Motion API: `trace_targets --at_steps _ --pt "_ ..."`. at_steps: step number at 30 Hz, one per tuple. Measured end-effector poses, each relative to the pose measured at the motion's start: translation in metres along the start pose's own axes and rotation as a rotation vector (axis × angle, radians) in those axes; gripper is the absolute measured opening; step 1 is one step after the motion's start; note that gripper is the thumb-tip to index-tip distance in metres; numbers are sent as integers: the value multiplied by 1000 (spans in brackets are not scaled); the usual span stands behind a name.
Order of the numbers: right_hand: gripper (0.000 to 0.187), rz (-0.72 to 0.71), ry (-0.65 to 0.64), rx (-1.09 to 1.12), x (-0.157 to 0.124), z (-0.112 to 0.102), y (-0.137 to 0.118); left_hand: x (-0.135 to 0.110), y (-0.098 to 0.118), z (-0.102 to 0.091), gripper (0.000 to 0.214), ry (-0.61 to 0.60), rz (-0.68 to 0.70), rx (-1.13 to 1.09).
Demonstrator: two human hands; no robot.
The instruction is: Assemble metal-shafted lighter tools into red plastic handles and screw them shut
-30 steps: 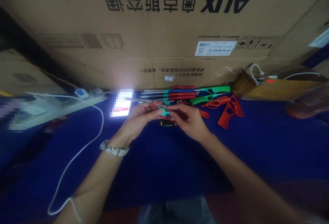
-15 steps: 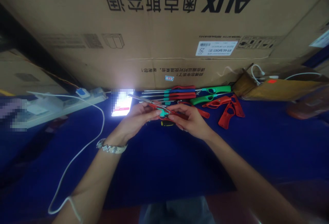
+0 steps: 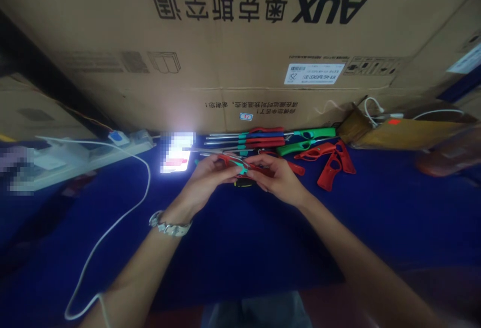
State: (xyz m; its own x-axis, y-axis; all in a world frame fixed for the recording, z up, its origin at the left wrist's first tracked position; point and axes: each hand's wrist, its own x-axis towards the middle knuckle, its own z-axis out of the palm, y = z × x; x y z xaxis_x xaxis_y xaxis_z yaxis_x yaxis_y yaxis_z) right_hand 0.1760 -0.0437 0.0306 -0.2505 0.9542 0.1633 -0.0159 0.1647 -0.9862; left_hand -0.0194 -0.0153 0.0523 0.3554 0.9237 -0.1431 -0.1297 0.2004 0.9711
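Observation:
Both hands meet near the middle of the blue surface, around a red gas lighter (image 3: 240, 166) with a teal part and a long metal tube pointing left. My left hand (image 3: 203, 180) is closed on it, thumb by the teal part. The fingers of my right hand (image 3: 280, 180) pinch its red handle end, much of which they hide. Just behind lies a row of long-necked lighters (image 3: 265, 142) with red and blue handles. To their right are green lighters (image 3: 317, 133) and loose red handle shells (image 3: 329, 173). A black and yellow object (image 3: 244, 182) shows partly below the hands.
A large cardboard box (image 3: 225, 72) walls off the back. A glowing phone-like screen (image 3: 176, 155) lies left of the hands. Farther left are a power strip (image 3: 90, 160) and a looping white cable (image 3: 108, 230). At the right sits an open carton (image 3: 417, 132) holding cables.
The held lighter's metal tube has tilted lower on the left. My left hand has shifted slightly right and the wrist has dropped a little. Both hands keep their hold.

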Motion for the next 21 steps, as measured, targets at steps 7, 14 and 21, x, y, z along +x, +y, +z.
trace_targets --at_steps 7,14,21 --pt "30 -59 32 -156 -2 0 -1 7 -1 -11 44 -16 57 28" --pt "28 -100 44 -222 -3 0 -1 8 -4 -12 33 -83 39 23" --pt "29 -90 62 -210 -2 -2 2 6 -5 -8 21 -32 -39 20"
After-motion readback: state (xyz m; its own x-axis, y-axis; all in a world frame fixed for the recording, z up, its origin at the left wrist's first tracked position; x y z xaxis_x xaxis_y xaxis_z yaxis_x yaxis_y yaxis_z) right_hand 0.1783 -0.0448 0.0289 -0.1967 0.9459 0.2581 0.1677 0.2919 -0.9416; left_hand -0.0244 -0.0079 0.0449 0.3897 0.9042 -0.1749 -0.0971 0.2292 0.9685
